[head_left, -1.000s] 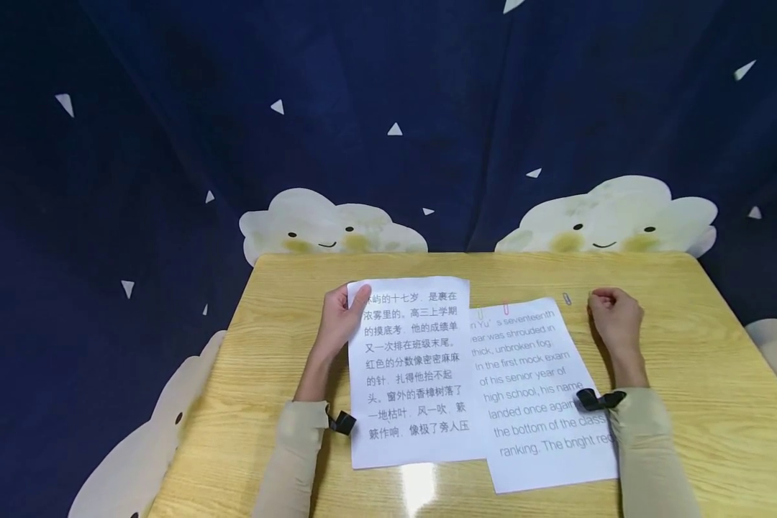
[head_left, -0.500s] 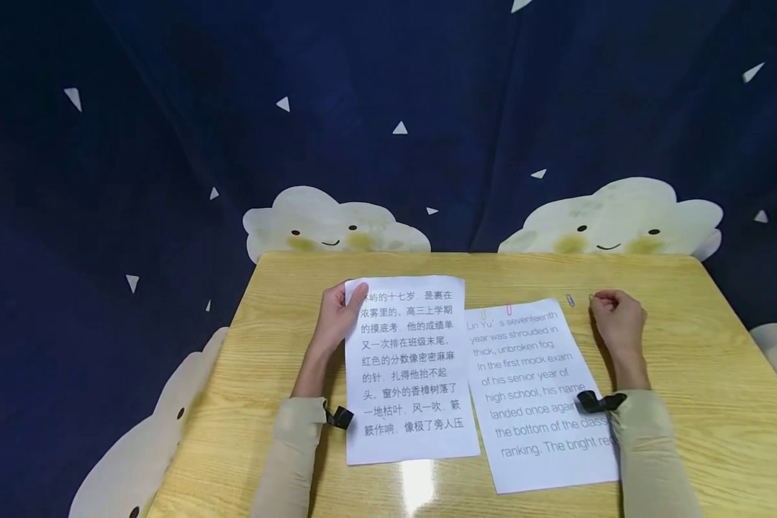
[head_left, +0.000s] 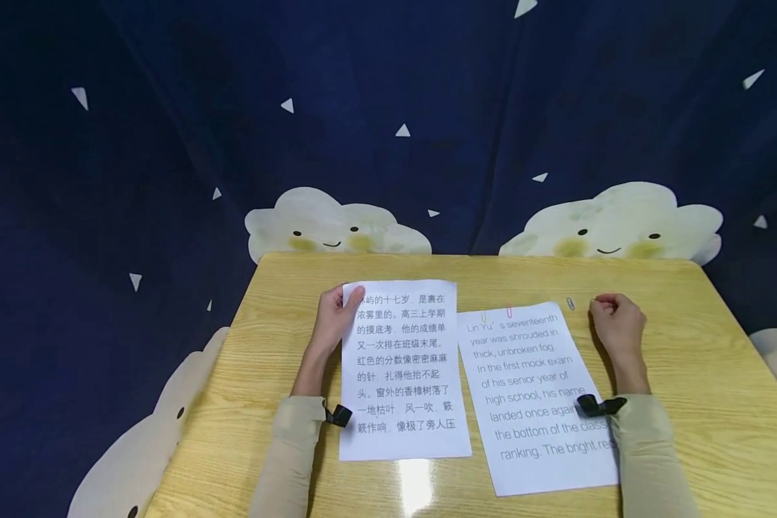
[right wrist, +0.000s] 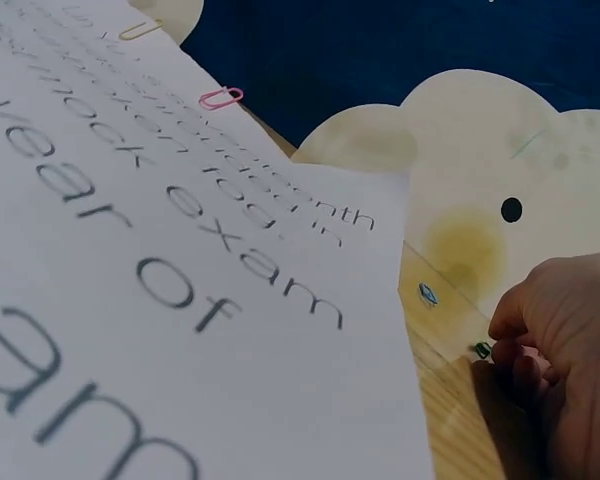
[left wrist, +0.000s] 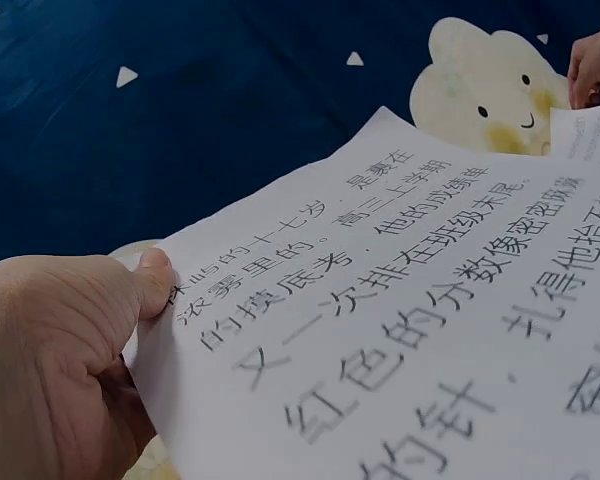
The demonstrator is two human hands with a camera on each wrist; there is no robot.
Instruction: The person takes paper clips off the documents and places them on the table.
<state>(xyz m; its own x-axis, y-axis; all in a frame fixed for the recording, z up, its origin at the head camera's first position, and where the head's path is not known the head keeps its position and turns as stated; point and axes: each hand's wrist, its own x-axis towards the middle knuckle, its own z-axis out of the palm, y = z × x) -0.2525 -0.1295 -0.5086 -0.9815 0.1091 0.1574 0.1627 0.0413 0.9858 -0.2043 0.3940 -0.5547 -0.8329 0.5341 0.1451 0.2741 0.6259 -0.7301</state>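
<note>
My left hand (head_left: 332, 321) grips a white sheet with printed Chinese text (head_left: 398, 367) by its upper left corner, thumb on top and the other fingers behind. In the left wrist view the sheet (left wrist: 380, 270) is tilted in front of the thumb. To its right lies a sheet with printed English text (head_left: 534, 403), carrying a yellow paper clip (right wrist: 140, 31) and a pink paper clip (right wrist: 221, 98) on its top edge. Beyond that sheet, my right hand (head_left: 618, 324) pinches a small green paper clip (right wrist: 482, 350) at its fingertips, with most of the clip hidden.
A blue paper clip (head_left: 570, 303) lies on the wooden table (head_left: 706, 374) between the English sheet and my right hand. Behind the table's far edge hangs a dark blue curtain (head_left: 337, 86) with cloud shapes (head_left: 611, 219). My right forearm overlaps the English sheet's lower right side.
My left hand has shifted the Chinese sheet slightly left, off the English sheet, whose left edge and first words now show. The right hand stays in nearly the same place.
</note>
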